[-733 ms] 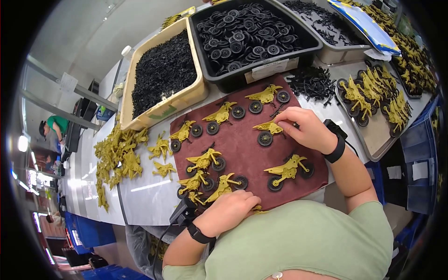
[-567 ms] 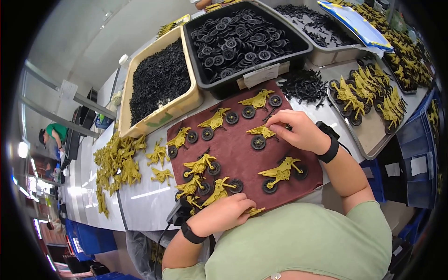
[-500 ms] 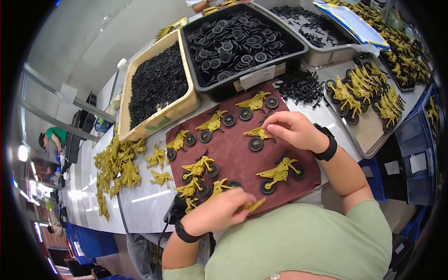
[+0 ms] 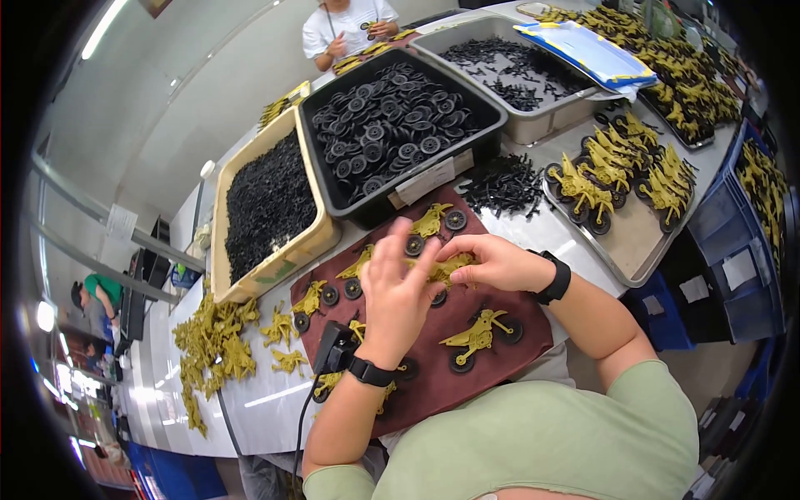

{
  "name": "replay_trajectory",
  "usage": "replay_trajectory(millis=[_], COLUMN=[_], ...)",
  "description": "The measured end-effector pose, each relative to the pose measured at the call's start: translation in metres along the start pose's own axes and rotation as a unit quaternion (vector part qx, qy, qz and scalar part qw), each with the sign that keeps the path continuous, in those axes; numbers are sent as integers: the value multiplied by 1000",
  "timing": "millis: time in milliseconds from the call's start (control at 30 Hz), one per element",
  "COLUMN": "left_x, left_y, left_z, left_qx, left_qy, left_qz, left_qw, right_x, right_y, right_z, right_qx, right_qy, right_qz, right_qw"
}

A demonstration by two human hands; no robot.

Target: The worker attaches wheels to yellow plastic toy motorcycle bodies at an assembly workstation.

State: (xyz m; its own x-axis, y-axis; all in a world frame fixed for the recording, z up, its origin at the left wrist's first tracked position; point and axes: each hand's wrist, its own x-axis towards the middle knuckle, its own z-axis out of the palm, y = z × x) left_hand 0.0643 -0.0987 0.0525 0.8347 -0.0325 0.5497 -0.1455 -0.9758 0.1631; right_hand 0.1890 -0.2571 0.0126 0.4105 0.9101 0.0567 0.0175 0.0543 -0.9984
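My right hand (image 4: 500, 262) has its thumb and forefinger round a yellow toy motorcycle body (image 4: 454, 264), above a black spoked wheel (image 4: 438, 297) on the maroon mat (image 4: 533, 321). My left hand (image 4: 392, 287) is raised beside it, fingers stretched upward, crossing in front of several toys. Whether a small part lies hidden behind that hand, I cannot make out. A yellow motorcycle (image 4: 475, 336) with two black wheels lies nearer me on the mat. At the mat's left are more yellow bodies (image 4: 310, 296) with loose wheels (image 4: 330, 296); my left arm covers others.
Behind the mat stand a black bin (image 4: 492, 125) of wheels, a cream bin (image 4: 312, 179) of small black parts and a grey bin (image 4: 533, 129). Yellow bodies (image 4: 212, 342) are heaped left. A metal tray (image 4: 617, 250) at right holds finished-looking motorcycles. A co-worker (image 4: 354, 25) sits across.
My left hand has risen from the mat's near edge to beside my right hand, its fingers now stretched; the yellow piece it held no longer shows. The view has shifted, revealing the co-worker.
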Motion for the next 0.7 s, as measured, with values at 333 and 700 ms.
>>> replay_trajectory(millis=[333, 700], left_x=[6, -4], left_y=[-10, -1], left_z=[31, 54], left_qx=[-6, 19], left_qy=[-125, -161], left_qz=[-17, -96], left_qw=[992, 982], right_x=[14, 7], right_y=[23, 12], right_z=[-15, -17], right_qx=[-137, -246], right_qy=[259, 271], right_qz=[-102, -129], right_qw=[951, 922])
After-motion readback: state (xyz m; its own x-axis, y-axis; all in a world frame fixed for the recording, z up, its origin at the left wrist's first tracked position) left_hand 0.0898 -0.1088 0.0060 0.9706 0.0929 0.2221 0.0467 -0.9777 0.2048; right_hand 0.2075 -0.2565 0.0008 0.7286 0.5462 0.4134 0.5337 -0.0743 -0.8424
